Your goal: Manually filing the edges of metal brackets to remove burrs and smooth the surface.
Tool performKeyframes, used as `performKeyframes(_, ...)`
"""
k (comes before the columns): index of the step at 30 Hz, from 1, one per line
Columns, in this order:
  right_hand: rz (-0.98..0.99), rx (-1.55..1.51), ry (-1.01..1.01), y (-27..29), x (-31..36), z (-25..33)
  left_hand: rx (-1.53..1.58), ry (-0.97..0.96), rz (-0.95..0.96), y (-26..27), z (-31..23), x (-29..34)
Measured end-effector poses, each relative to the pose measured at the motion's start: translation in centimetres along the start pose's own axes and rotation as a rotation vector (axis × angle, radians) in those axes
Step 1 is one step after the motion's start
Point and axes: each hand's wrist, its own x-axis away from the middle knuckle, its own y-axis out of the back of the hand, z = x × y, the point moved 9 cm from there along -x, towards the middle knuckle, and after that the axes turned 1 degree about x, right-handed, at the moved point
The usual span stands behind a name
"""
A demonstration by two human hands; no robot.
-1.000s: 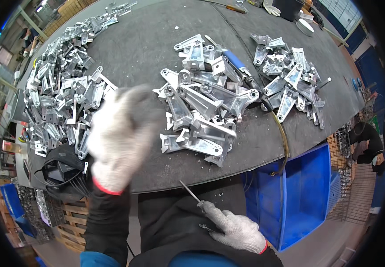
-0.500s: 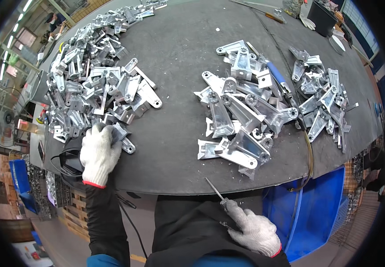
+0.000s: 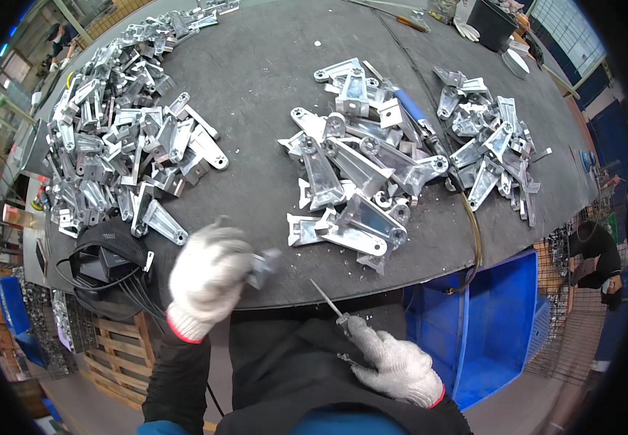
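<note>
My left hand (image 3: 211, 275), in a white knit glove with a red cuff, is closed on a silvery metal bracket (image 3: 262, 267) over the near table edge. Motion blurs both. In my gloved right hand (image 3: 399, 364), low in front of my lap, is a slim file (image 3: 326, 298), its narrow tip pointing up and left towards the table. A large pile of similar brackets (image 3: 111, 138) covers the table's left side. Another heap of brackets (image 3: 357, 167) lies at the middle right, nearer the file.
A blue-handled air tool (image 3: 417, 112) with a hose lies between the middle heap and a third bracket pile (image 3: 495, 138). A black bag with cables (image 3: 107, 261) sits at the left table edge. Blue bins (image 3: 499, 326) stand below right. Another person (image 3: 595, 254) is at far right.
My left hand has moved right, away from the left pile, carrying a bracket. The whole view has shifted, while my right hand keeps its hold on the file.
</note>
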Motion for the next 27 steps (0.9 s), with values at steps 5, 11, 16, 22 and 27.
performKeyframes(5, 0.093, 0.032, -0.018, 0.2, -0.1, -0.7, 0.025, 0.078, 0.411, -3.5, -0.2, 1.2)
performKeyframes(11, 0.218, 0.065, 0.076, -0.5, -0.9, 0.8, 0.255, 0.175, 0.513, -4.6, -0.3, 2.2)
performKeyframes(16, 0.264, 0.089, 0.125, -0.9, -2.1, 1.8, 0.264, 0.170, 0.411, -5.0, 0.7, 3.3)
performKeyframes(22, 0.273, 0.074, 0.015, -1.1, -4.1, 1.8, 0.277, 0.201, 0.434, -5.5, 1.2, 2.8)
performKeyframes(27, 0.446, -0.588, -0.028, -3.1, -5.1, 1.6, 0.293, 0.193, 0.417, -5.5, 1.5, 3.1)
